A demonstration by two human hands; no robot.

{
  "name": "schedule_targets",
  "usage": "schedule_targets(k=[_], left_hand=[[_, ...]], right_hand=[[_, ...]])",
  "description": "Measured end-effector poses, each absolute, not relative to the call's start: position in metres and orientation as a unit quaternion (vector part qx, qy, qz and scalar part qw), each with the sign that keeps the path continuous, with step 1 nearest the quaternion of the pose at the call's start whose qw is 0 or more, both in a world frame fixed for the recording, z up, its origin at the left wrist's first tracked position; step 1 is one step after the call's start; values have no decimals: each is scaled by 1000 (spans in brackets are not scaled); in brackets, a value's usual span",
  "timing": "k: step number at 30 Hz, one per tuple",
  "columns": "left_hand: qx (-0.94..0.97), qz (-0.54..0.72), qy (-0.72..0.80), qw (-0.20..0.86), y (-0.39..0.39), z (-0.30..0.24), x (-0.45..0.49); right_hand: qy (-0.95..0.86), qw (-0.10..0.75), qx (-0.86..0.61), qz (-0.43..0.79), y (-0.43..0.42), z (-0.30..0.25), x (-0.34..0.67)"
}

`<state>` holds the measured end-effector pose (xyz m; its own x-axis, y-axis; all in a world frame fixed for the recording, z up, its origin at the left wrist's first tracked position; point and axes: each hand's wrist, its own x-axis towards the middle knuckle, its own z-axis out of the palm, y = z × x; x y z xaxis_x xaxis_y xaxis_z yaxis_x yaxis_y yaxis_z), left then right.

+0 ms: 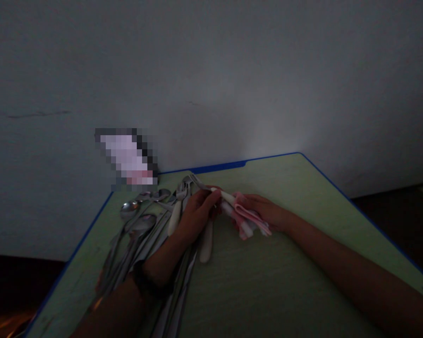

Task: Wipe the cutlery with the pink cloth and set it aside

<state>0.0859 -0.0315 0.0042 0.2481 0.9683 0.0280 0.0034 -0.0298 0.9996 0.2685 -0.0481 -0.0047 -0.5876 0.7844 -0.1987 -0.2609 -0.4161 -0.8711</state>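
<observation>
My left hand point(195, 213) is closed around a white-handled fork point(226, 196), its tines pointing to the far left. At the fork's handle end, my right hand point(262, 210) grips a pink and white cloth point(248, 220), which is folded against the handle. Under and beside my left hand lie more pieces of cutlery; one white handle point(206, 244) sticks out below it and another white handle point(175, 218) shows to its left. Several metal spoons point(129, 210) are spread on the table further left. My left forearm covers part of the pile.
The light green table point(285, 277) has a blue edge and stands against a grey wall point(211, 84). At its far left corner a blurred-out, screen-like object point(127, 157) leans up. Long metal handles point(174, 300) reach toward the near edge. The light is dim.
</observation>
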Motion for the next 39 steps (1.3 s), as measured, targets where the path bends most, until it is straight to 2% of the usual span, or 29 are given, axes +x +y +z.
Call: schedule_targets(k=[17,30,39], left_hand=[[520,453,427,585,-30,0,88],[559,443,418,563,-30,0,85],[515,477,390,596,-29,-2,86]], right_hand=[[-407,363,-290,786,-46,-8,268],[-433,347,-292,779,-47,-10,270],[-461,355,-269,768,-47,-12,269]])
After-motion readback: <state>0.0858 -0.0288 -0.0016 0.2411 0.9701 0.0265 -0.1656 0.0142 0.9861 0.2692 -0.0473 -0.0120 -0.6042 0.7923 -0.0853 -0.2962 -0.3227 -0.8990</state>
